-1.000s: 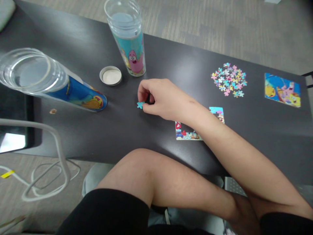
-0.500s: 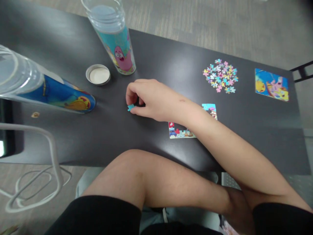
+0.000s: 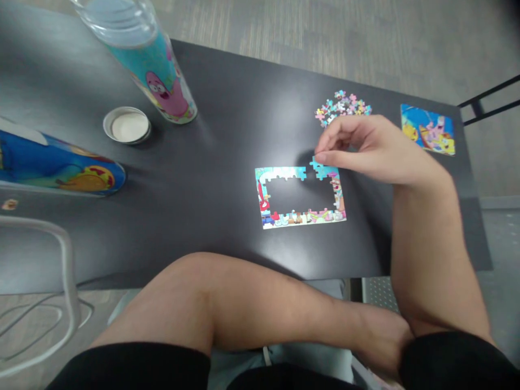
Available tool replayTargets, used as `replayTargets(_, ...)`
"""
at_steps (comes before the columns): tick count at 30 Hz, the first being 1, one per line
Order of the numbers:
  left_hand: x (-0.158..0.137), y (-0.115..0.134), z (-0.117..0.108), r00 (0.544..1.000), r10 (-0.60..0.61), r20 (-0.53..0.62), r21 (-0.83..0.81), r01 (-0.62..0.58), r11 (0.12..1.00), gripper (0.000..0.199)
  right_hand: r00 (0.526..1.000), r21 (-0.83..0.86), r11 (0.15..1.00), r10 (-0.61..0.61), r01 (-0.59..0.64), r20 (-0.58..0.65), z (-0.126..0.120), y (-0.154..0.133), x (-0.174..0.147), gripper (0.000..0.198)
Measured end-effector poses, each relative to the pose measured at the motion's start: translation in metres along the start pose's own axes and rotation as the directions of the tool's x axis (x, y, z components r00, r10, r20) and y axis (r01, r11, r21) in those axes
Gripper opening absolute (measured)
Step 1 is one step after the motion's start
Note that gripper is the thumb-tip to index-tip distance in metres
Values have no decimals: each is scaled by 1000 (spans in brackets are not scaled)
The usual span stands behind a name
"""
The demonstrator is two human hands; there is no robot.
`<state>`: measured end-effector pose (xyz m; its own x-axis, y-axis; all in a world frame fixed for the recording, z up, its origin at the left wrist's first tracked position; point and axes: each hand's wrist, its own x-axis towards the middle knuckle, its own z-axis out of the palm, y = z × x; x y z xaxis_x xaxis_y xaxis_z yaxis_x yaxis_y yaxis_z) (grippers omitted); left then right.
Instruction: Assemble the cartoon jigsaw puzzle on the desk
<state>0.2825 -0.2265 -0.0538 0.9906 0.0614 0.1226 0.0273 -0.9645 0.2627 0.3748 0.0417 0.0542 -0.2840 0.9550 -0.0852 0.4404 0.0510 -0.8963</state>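
Note:
My right hand (image 3: 365, 149) is closed, thumb and fingertips pinching a light-blue jigsaw piece (image 3: 314, 162). It hovers at the top edge of a rectangular puzzle border (image 3: 303, 218), beside a gap in that edge. Bare dark tabletop shows inside the border. Behind my right hand lies a pile of loose jigsaw pieces (image 3: 341, 105), partly covered by it. My left forearm lies across my lap, and my left hand (image 3: 382, 344) is tucked near the right elbow with its fingers hidden.
A picture card (image 3: 430, 130) lies at the table's right. On the left are a clear-topped tube with a pink starfish (image 3: 162, 89), a blue tube (image 3: 77, 168) and a round metal lid (image 3: 128, 125). A white cable (image 3: 69, 271) loops at the lower left.
My right hand has moved rightward from beside the tubes to the puzzle border, carrying the blue jigsaw piece. The border's top edge is now exposed. The view has shifted to the right.

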Motion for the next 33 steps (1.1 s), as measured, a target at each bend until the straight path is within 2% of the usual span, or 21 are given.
replayTargets(1, -1, 3, 4, 972, 229, -57, -70, -233, 970, 95, 1000, -7, 1000, 26, -26, 18, -2, 5, -3, 16)
replayTargets(2, -2, 7, 10, 898, 420, -134, -99, -434, 896, 96, 998, -16, 999, 52, -51, 35, -2, 7, -4, 16)
replayTargets(3, -2, 10, 15, 814, 543, -209, -85, -568, 819, 97, 996, -23, 997, 71, -70, 48, 0, 7, -3, 16)
replayTargets(4, -1, 14, 21, 757, 599, -262, -43, -629, 776, 96, 995, -24, 996, 85, -83, 57, 2, 6, -2, 16)
replayTargets(6, -1, 19, 32, 717, 619, -321, 18, -649, 761, 94, 993, -12, 994, 105, -105, 52, 8, 0, 0, 20)
replayTargets(9, -2, 23, 42, 721, 603, -342, 25, -634, 773, 94, 990, -11, 991, 136, -136, 40, 14, -7, 1, 25)
replayTargets(13, -6, 26, 45, 728, 601, -330, 26, -630, 776, 90, 984, -54, 985, 168, -165, 57, 16, -9, 2, 28)
replayTargets(16, -7, 24, 41, 730, 609, -312, 18, -636, 771, 83, 986, -75, 985, 159, -154, 55, 17, -9, 4, 27)
replayTargets(23, -7, 14, 22, 738, 622, -260, -14, -647, 762, 87, 987, -135, 979, 159, -153, 29, 17, -10, 1, 23)
replayTargets(27, -8, 13, 20, 742, 605, -290, -52, -643, 764, 89, 988, -144, 978, 156, -153, 5, 16, -8, 1, 23)
replayTargets(31, -12, 21, 34, 775, 533, -339, -128, -599, 791, 89, 986, -160, 974, 166, -163, 7, 16, -9, 1, 26)
replayTargets(33, -14, 25, 40, 776, 493, -394, -146, -583, 799, 86, 986, -176, 971, 166, -163, 5, 16, -10, 1, 26)
